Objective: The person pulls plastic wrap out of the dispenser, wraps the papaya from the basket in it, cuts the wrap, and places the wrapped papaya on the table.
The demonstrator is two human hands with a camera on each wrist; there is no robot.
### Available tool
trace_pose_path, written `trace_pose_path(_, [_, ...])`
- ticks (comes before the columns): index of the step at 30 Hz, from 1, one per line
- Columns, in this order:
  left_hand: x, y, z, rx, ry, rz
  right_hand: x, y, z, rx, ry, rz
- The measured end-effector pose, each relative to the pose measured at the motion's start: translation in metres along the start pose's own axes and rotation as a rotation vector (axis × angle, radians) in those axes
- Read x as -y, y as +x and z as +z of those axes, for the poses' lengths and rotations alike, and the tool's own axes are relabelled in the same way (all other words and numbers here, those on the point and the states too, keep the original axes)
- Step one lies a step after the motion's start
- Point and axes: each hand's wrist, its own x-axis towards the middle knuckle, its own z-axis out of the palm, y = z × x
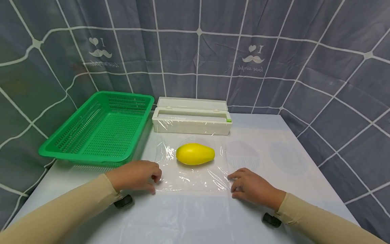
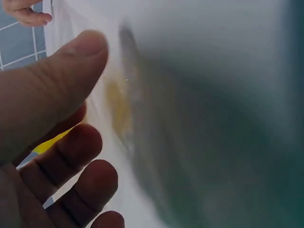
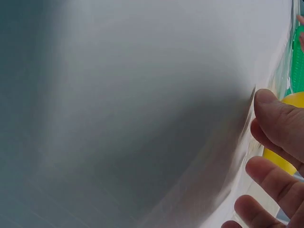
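A smooth yellow fruit shaped like a papaya (image 1: 195, 154) lies on a sheet of clear cling film (image 1: 195, 181) spread on the white table. At the sheet's left edge rests my left hand (image 1: 137, 176), fingers loosely bent and thumb apart from them. My right hand (image 1: 254, 188) is at the opposite edge, its fingertips at the wrinkled film, thumb and forefinger spaced apart. Left fingertips (image 2: 88, 142) show nothing gripped in the left wrist view. In the right wrist view, the thumb (image 3: 273, 107) is beside the film's edge; contact there is unclear.
Behind the fruit stands a white cling film dispenser (image 1: 192, 127) with its lid raised and a green slider (image 1: 229, 120) at its right end. To the left is a green plastic basket (image 1: 134, 145). Grey checked cloth (image 1: 219, 54) hangs around the table (image 1: 189, 220).
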Motion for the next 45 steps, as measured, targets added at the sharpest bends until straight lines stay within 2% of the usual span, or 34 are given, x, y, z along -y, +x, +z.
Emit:
trace_pose_path(4, [0.004,-0.007,0.005,0.026,-0.020,-0.003,0.000,0.000,0.000,0.005,0.006,-0.007])
trace_pose_path(16, [0.014,-0.011,0.009,0.009,-0.082,0.043,-0.003,0.002,0.003,-0.031,-0.020,-0.053])
trace_pose_path(21, [0.016,-0.011,0.009,-0.029,-0.024,0.092,-0.003,0.003,0.004,-0.033,-0.022,-0.058])
trace_pose_path(25, [0.016,-0.011,0.009,-0.054,0.008,0.106,-0.003,0.004,0.005,-0.036,-0.031,-0.062])
trace_pose_path(38, [0.013,-0.012,0.006,-0.071,-0.012,0.036,-0.004,0.003,0.008,-0.060,0.035,0.014])
trace_pose_path(45, [0.014,-0.013,0.007,-0.096,-0.004,0.025,-0.003,0.001,0.005,-0.113,0.071,0.065])
